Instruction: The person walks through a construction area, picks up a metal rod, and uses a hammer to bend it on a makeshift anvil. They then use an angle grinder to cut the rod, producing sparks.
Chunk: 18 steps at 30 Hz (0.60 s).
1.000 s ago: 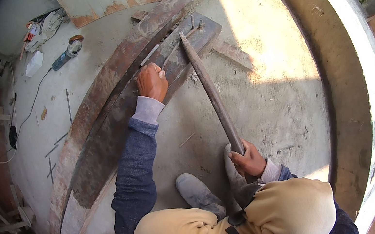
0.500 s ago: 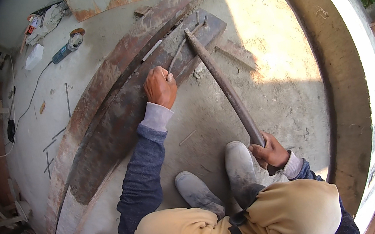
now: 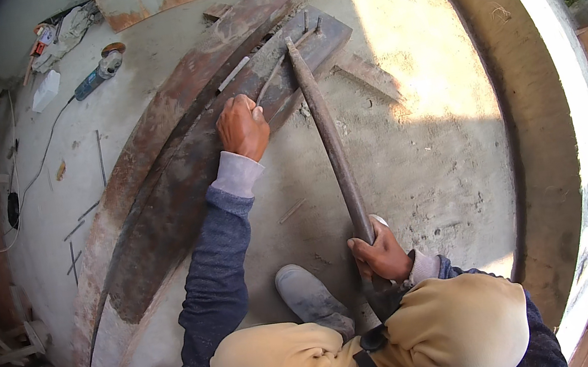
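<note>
My left hand is closed around the near end of a thin metal rod, resting over a long dark plank. The rod runs up the plank toward short upright metal pins at its far end. In my right hand is the lower part of a long brown metal bar. The bar slants up to the plank, and its far tip meets the rod close to the pins. Whether the tip hooks around the rod or only touches it, I cannot tell.
A second long board lies along the plank's left. An angle grinder with a cord sits on the floor at the upper left, near a white box. A short wood piece is right of the plank. A concrete ledge runs down the right.
My right hand and the bar's lower end have swung left, toward my body's middle. My left hand stays on the rod, shifting only slightly.
</note>
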Each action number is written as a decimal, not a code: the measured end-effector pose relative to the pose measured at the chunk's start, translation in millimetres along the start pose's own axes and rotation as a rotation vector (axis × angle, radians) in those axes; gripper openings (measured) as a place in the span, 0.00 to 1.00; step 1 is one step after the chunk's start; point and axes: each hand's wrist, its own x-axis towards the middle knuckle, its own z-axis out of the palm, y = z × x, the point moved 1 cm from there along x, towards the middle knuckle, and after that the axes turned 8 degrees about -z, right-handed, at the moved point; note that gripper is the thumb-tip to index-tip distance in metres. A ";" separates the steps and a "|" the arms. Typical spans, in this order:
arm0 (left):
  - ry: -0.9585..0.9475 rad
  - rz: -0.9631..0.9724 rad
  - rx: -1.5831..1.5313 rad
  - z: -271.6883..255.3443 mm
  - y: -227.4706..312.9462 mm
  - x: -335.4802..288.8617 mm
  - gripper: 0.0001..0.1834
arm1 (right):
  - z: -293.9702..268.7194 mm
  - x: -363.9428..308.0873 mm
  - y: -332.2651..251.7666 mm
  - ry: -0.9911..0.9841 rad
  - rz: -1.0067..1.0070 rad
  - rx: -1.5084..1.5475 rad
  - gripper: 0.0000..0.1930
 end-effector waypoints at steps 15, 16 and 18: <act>-0.056 0.066 0.033 -17.0 -15.0 22.9 0.05 | 66.1 30.9 39.0 0.173 0.011 0.141 0.12; -0.062 0.067 0.045 -17.3 -15.6 26.2 0.04 | 71.3 31.4 37.2 0.183 0.023 0.175 0.11; -0.075 0.073 0.066 -16.1 -17.1 33.2 0.04 | 77.7 36.2 46.0 0.205 0.007 0.171 0.15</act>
